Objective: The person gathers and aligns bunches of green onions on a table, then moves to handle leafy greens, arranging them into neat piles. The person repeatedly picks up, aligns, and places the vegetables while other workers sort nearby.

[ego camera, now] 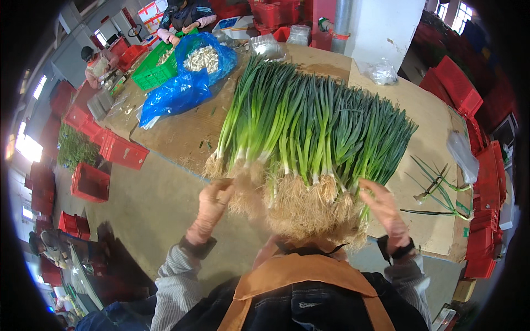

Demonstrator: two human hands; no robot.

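Observation:
A broad pile of leeks or green onions (331, 124) lies on the table, dark leaves pointing away from me and pale stems towards me. Their tan, stringy roots (298, 207) hang over the near table edge. My left hand (213, 207) is beside the roots at the left end, fingers bent towards them. Blurred roots next to it hide whether it grips any. At the right end, my right hand (383, 207) reaches against the outer stems, its fingers extended and nothing visibly held.
A few loose stalks (445, 188) and a clear plastic bag (463, 157) lie right on the wooden table (426, 136). Back left are a blue bag (178, 97), a green crate (155, 68) and a person's hand (191, 27). Red crates (123, 149) stand along the left.

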